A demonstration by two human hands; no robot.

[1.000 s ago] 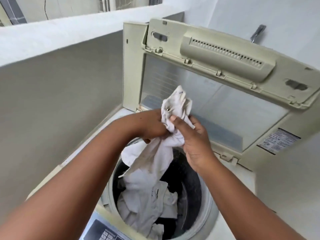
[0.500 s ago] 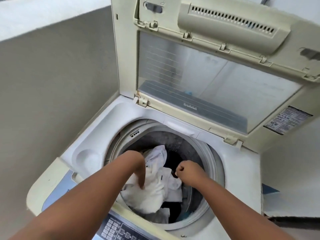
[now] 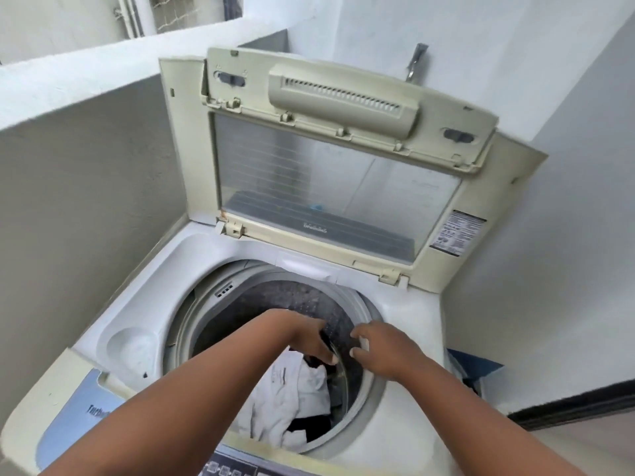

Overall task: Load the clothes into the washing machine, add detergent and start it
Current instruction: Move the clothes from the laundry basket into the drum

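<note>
The top-loading washing machine (image 3: pixel 405 324) stands with its lid (image 3: pixel 446 269) raised upright behind the drum (image 3: pixel 309 300). White clothes (image 3: pixel 292 400) lie in the drum on top of a dark garment (image 3: pixel 302 424). My left hand (image 3: pixel 309 338) hovers over the drum opening, fingers pointing down toward the clothes and holding nothing. My right hand (image 3: pixel 381 352) is beside it near the drum's right rim, fingers loosely bent, with nothing in it.
The control panel (image 3: pixel 226 470) runs along the machine's front edge under my arms. A round recess (image 3: pixel 130 345) sits in the top, left of the drum. A grey wall stands close on the left; a blue object (image 3: pixel 481 365) lies right of the machine.
Both hands held a white garment above the drum, lowered it in and let go. They have now risen, empty, to the drum opening, and the view has tilted up.
</note>
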